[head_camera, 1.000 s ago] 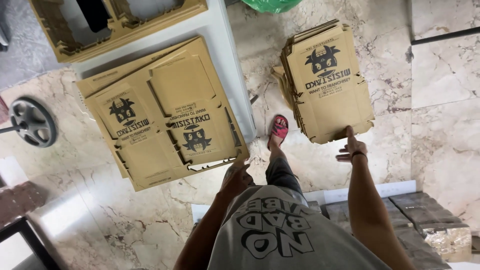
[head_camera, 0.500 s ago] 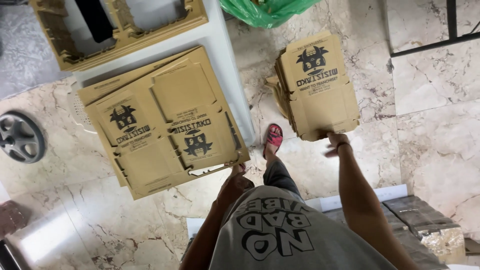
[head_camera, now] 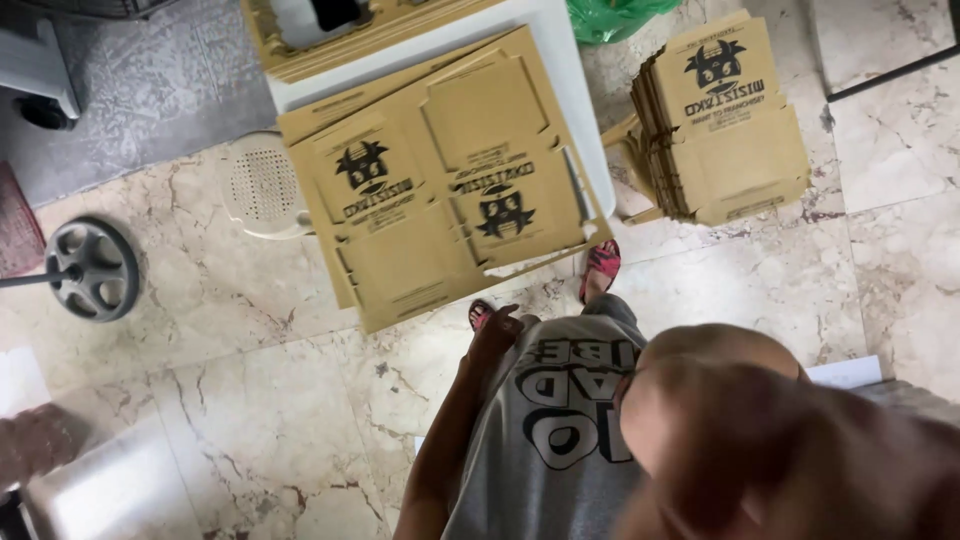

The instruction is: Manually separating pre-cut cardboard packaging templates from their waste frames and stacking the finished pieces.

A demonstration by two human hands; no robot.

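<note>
- Lighting: bright, even daylight across the marble floor [head_camera: 250, 400]; shadows are soft.
- Glare: a pale sheen sits on the floor at lower left.
- Focus: the right arm [head_camera: 780, 450], close to the lens, is heavily blurred.
- Sharpness: the flat cardboard sheets [head_camera: 440, 190] show slight motion blur.

The flat box sheets [head_camera: 440, 200] on the table were brown cardboard, dull and smooth, with black print. The stack of folded boxes [head_camera: 725, 120] on the floor was the same dull brown cardboard. The floor [head_camera: 260, 400] was shiny stone, like marble, with thin dark veins. The table [head_camera: 570, 90] looked like smooth white plastic. The bag [head_camera: 610, 15] was thin, shiny green plastic. The shirt [head_camera: 550, 440] was soft grey cloth. The round weight [head_camera: 92, 268] looked like dark metal.
</note>
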